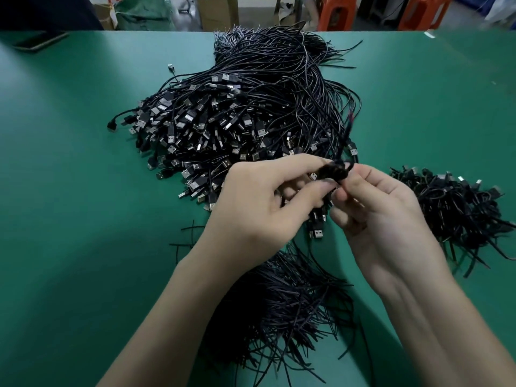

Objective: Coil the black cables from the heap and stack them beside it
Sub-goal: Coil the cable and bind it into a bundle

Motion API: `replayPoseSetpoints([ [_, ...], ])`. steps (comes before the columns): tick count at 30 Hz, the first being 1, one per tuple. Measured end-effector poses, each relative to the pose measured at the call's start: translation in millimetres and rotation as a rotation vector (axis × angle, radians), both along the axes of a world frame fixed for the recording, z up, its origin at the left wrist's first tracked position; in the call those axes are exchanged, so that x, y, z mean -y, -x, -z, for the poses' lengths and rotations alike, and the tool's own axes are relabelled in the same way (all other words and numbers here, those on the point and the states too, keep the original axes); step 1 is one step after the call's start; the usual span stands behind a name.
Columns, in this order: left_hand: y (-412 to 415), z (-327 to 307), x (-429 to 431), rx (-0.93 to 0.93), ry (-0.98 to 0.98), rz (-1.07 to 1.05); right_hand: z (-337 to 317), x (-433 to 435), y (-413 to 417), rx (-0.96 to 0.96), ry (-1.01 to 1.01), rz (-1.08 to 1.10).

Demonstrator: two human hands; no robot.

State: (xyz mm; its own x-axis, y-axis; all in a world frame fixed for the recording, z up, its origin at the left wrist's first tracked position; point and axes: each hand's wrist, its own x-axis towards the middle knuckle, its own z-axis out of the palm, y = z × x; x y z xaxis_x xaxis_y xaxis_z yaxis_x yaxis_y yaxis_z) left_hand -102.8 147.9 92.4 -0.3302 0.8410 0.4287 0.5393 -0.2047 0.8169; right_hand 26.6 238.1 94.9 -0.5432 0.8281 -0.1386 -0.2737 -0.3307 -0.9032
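A big heap of black USB cables [237,113] covers the middle of the green table [69,177], plugs fanned toward me. Above its near edge both hands hold one small coiled black cable [333,170]. My left hand [259,208] pinches the coil between thumb and fingers. My right hand [382,210] grips the coil's other side with curled fingers. A USB plug [317,233] hangs below the hands. A stack of coiled cables [458,208] lies to the right of the heap.
A pile of thin black ties [287,305] lies near me between my forearms, with a few loose ties [190,236] left of it. A dark flat object [39,41] sits at the far left corner. Boxes and orange stools stand beyond the table.
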Motion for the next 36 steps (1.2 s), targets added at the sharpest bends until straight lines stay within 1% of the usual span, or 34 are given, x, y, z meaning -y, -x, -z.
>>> replayPoseSetpoints([
  [2, 3, 2, 1, 0.093, 0.059, 0.067, 0, -1, 1, 0.011, 0.035, 0.029],
  [4, 6, 2, 1, 0.207, 0.073, 0.096, 0, -1, 1, 0.032, 0.041, 0.038],
  [7, 5, 1, -2, 0.324, 0.054, 0.075, 1, 2, 2, 0.06, 0.014, 0.025],
  [9, 5, 4, -4, 0.412, 0.049, 0.094, 1, 4, 2, 0.047, 0.006, 0.024],
  [12, 8, 10, -7, 0.522, 0.062, 0.028, -1, 5, 3, 0.021, 0.021, 0.013],
  [13, 8, 10, -8, 0.531, 0.063, 0.026, -2, 5, 3, 0.018, 0.032, 0.001],
  [14, 8, 10, -8, 0.496, 0.061, 0.038, -3, 5, 3, 0.013, 0.047, -0.012],
  [17, 7, 5, -6, 0.282, 0.029, 0.037, -4, 5, 4, -0.023, 0.087, -0.057],
  [20, 11, 2, -2, -0.039, -0.031, -0.032, -4, 4, 4, -0.022, 0.125, -0.074],
  [21, 11, 1, -1, -0.126, -0.047, -0.058, -3, 4, 4, -0.021, 0.138, -0.082],
  [22, 11, 1, 0, -0.161, -0.048, -0.067, -2, 4, 4, -0.022, 0.145, -0.09],
  [23, 11, 1, 1, -0.143, -0.035, -0.046, -2, 5, 4, -0.02, 0.14, -0.091],
  [26, 11, 1, 3, 0.038, 0.028, 0.044, -3, 7, 4, 0.0, 0.077, -0.088],
  [29, 11, 0, 3, 0.164, 0.048, 0.073, -2, 9, 3, 0.033, 0.058, -0.084],
  [34, 7, 1, -2, 0.24, 0.053, 0.015, -2, 8, 5, 0.023, 0.079, -0.05],
  [36, 6, 4, -3, 0.181, 0.044, -0.003, -2, 4, 2, 0.044, 0.062, -0.051],
])
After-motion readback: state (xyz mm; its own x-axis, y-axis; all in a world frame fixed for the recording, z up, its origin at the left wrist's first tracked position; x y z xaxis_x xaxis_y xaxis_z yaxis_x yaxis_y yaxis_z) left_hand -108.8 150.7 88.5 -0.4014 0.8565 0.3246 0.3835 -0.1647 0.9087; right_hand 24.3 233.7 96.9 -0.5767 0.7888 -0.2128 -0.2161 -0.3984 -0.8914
